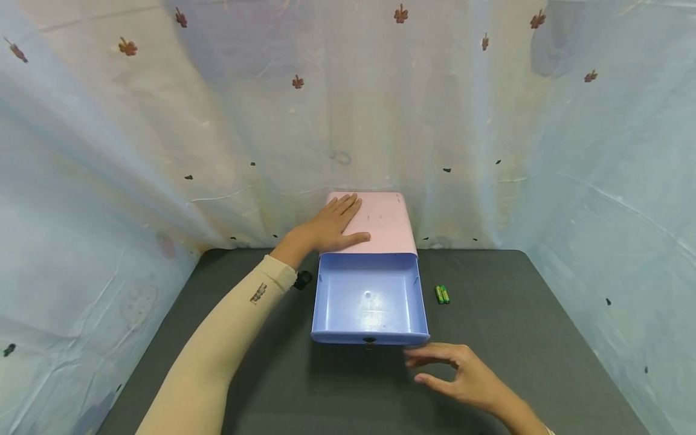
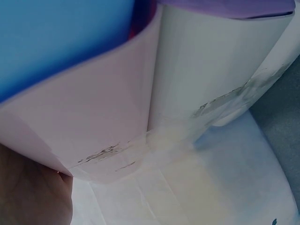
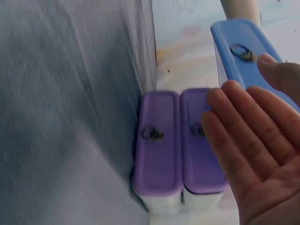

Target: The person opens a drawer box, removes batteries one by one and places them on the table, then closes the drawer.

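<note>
A small cabinet has a pink top (image 1: 383, 220) and a blue drawer (image 1: 370, 290) pulled out toward me; nothing lies inside the drawer. My left hand (image 1: 334, 226) rests on the pink top's left side, fingers spread. Just off the drawer's front right corner is my right hand (image 1: 457, 374), its fingers loosely extended, thumb apart, holding nothing. Whether its fingertips touch the drawer front, I cannot tell. The right wrist view shows a ring pull (image 3: 243, 52) on the drawer front. Two green batteries (image 1: 442, 294) lie side by side right of the drawer.
Below the blue drawer, two purple drawer fronts (image 3: 159, 145) with ring pulls are closed. The cabinet stands at the back of a dark grey table (image 1: 489, 326). A pale patterned curtain (image 1: 370, 121) hangs close behind and on both sides.
</note>
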The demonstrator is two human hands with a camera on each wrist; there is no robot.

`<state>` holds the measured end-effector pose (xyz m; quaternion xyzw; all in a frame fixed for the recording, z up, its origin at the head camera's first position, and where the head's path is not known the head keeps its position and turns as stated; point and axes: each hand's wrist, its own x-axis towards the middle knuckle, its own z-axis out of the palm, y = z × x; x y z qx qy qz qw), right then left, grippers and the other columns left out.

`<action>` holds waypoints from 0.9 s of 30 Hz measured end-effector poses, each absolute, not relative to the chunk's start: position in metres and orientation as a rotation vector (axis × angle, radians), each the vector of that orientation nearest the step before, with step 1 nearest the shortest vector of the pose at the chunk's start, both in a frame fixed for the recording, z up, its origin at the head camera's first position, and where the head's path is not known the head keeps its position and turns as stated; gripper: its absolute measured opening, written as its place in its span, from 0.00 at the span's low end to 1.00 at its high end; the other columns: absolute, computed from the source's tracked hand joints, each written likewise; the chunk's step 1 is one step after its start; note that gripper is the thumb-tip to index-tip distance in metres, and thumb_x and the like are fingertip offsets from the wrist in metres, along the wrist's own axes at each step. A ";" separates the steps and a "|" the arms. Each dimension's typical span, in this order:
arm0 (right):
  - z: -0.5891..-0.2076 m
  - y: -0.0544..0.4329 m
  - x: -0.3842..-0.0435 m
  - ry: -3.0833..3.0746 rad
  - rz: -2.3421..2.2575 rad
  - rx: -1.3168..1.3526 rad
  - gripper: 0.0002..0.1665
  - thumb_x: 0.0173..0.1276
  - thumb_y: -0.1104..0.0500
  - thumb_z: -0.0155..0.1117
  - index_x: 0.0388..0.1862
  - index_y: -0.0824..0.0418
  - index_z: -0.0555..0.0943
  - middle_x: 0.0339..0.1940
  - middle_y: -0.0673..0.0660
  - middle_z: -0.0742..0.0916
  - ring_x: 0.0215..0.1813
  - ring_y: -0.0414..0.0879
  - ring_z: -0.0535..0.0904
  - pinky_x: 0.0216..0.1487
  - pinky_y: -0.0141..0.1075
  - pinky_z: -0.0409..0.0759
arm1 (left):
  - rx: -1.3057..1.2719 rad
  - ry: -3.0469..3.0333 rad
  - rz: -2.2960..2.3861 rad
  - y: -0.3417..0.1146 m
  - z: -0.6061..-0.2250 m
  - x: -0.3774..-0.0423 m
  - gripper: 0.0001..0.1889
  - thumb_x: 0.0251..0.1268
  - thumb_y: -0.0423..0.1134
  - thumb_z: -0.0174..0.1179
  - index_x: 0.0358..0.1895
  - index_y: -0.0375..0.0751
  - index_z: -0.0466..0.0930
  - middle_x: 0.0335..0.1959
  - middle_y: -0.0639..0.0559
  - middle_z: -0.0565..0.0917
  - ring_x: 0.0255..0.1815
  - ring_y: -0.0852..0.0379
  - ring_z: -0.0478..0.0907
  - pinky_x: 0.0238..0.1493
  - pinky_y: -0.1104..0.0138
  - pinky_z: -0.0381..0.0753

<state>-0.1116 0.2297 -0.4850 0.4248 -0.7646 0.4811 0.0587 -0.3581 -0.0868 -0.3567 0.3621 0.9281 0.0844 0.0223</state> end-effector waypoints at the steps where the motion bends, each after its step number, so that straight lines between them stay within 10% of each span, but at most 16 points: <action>1: -0.486 0.227 -0.111 -2.310 1.459 1.291 0.28 0.68 0.70 0.77 0.67 0.60 0.85 0.52 0.51 0.93 0.50 0.49 0.92 0.58 0.32 0.87 | 1.123 2.873 0.262 -0.086 -0.356 -0.358 0.55 0.79 0.76 0.40 0.89 0.42 0.33 0.91 0.45 0.34 0.90 0.51 0.27 0.88 0.56 0.26; 27: -0.492 0.181 -0.109 -2.169 1.653 1.308 0.32 0.69 0.74 0.74 0.71 0.72 0.78 0.61 0.63 0.90 0.58 0.51 0.91 0.56 0.45 0.90 | 1.114 2.873 0.260 -0.086 -0.355 -0.356 0.54 0.79 0.75 0.40 0.89 0.42 0.31 0.91 0.46 0.34 0.90 0.50 0.27 0.88 0.56 0.26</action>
